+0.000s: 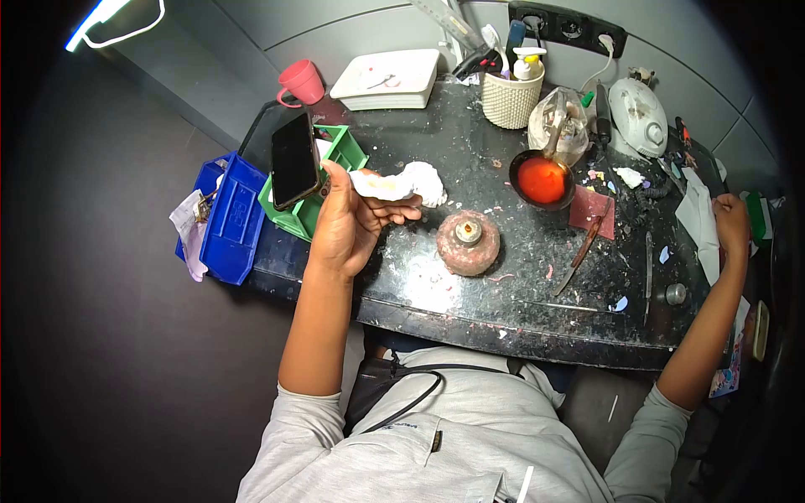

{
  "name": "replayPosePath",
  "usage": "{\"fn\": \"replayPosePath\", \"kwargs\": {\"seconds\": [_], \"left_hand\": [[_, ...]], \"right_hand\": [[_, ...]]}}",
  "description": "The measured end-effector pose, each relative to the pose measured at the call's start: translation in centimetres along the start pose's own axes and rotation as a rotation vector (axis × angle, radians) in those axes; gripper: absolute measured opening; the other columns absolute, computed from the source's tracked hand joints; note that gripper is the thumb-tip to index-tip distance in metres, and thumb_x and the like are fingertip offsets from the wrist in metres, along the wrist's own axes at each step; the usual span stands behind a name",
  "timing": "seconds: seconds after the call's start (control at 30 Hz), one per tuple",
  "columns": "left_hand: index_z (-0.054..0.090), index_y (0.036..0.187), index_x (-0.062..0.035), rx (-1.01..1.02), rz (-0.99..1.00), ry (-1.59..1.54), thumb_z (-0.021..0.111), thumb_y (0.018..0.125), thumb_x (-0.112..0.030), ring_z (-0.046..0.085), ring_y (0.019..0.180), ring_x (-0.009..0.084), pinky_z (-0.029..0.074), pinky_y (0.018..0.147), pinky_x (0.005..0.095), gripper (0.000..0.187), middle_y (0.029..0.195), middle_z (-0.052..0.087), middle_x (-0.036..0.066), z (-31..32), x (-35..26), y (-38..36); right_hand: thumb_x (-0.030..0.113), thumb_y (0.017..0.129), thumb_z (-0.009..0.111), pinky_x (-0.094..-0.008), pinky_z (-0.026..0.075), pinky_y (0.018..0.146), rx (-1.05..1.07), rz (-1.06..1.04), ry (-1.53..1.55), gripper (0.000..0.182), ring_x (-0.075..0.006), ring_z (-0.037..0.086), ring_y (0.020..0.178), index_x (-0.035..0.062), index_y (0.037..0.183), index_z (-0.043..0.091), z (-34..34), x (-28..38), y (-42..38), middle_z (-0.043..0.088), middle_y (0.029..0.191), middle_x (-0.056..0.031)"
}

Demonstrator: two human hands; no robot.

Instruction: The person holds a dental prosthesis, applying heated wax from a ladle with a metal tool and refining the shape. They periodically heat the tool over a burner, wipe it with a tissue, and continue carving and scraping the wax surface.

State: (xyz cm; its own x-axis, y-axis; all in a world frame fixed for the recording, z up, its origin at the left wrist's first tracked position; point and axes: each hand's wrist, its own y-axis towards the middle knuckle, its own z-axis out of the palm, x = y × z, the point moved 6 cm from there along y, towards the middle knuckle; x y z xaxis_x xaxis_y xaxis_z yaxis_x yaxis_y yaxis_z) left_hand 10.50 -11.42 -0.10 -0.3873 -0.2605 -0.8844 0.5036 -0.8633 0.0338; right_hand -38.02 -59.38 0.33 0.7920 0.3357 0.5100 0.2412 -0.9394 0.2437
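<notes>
Cradling the white plaster model above the workbench between my left hand's thumb and fingers, I need light, even support, clear of the spirit burner; my right hand's fingers bend, grip unclear.

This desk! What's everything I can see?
Desk: one, black, centre
Lump: one, white, left
Burner: one, pink, middle
Pan: one, dark, by burner
Liquid: some, red, in pan
Phone: one, black, on bins
Bins: several, green and blue, left
Mug: one, pink, back left
Trays: stack, white, back
Basket: one, cream, back
Bag: one, clear, by pan
Sockets: three, black, wall
Device: one, white, back right
Sheet: one, pink, by pan
Knife: one, brown, across sheet
Pot: one, silver, front right
Scraps: many, mixed, desk
Papers: several, white, right
Left hand: one, grey-sleeved, holding lump
Right hand: one, grey-sleeved, at papers
</notes>
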Motion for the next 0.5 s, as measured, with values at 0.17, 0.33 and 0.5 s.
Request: {"fn": "replayPosePath", "kwargs": {"seconds": [0.17,0.33,0.5], "left_hand": [[0.058,0.091,-0.0039,-0.062,0.059,0.084,0.032,0.096,-0.066,0.07,0.065,0.0239,0.053,0.056,0.0289,0.068,0.08,0.07,0.017,0.46,-0.32,-0.32],[0.059,0.086,-0.0046,-0.132,0.021,0.171,0.039,0.094,-0.067,0.059,0.05,0.0129,0.042,0.042,0.0229,0.066,0.066,0.061,0.006,-0.07,-0.21,-0.56],[0.056,0.081,-0.0069,-0.291,0.054,0.283,0.04,0.096,-0.065,0.045,0.044,0.0091,0.035,0.041,0.0224,0.062,0.066,0.056,0.003,-0.06,-0.44,-0.79]], "right_hand": [[0.012,0.092,0.062,-0.0286,0.047,0.071,0.027,-0.004,-0.017,0.018,-0.0126,0.062,0.078,-0.005,0.096,0.068,0.12,0.44,-0.17,0.071,0.085,-0.0084],[0.012,0.092,0.061,-0.028,0.045,0.069,0.032,-0.024,-0.012,0.018,-0.0105,0.058,0.075,-0.0043,0.095,0.068,0.28,0.36,-0.13,0.069,0.082,-0.0054],[0.012,0.093,0.061,-0.027,0.045,0.069,0.037,-0.044,0.004,0.018,-0.0095,0.057,0.075,-0.0042,0.095,0.067,0.39,0.48,-0.22,0.068,0.081,-0.0043]]}}
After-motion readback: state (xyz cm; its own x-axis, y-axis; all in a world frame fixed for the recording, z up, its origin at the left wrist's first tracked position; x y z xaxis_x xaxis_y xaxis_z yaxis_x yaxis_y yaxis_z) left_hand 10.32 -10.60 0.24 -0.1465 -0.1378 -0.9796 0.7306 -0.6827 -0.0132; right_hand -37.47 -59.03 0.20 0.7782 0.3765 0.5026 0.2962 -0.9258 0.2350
